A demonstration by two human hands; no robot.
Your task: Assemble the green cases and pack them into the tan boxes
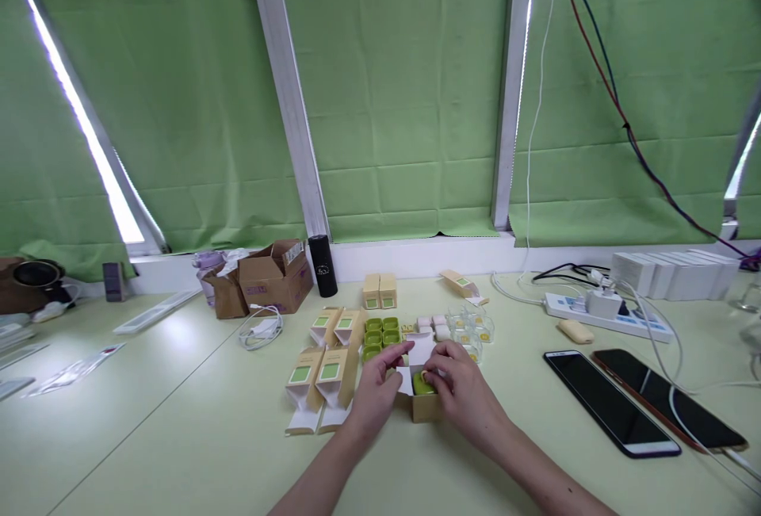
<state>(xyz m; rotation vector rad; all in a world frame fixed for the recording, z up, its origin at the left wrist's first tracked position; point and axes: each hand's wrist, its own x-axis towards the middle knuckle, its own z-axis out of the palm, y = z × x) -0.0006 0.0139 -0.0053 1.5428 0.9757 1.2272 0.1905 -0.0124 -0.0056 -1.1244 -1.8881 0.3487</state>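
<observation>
In the head view, a small kraft cardboard box point(426, 409) stands open at the front middle, its white flaps folded out. Inside sits a green square cup point(422, 384). My left hand point(379, 385) is at the box's left side, fingers behind the white side flap and thumb in front. My right hand point(460, 380) reaches over the right edge, thumb and fingers pinched on the green cup. Just behind are several green cups point(391, 324), small white-pink pieces point(440, 326) and clear plastic cups point(476, 326) with yellow spots.
Several open kraft boxes point(306, 373) lie to the left, and two closed ones point(379, 291) stand farther back. A black cylinder point(322, 265) and a brown carton point(277, 278) stand near the wall. Two phones point(612, 401), a power strip point(606, 316) and loose cables are on the right.
</observation>
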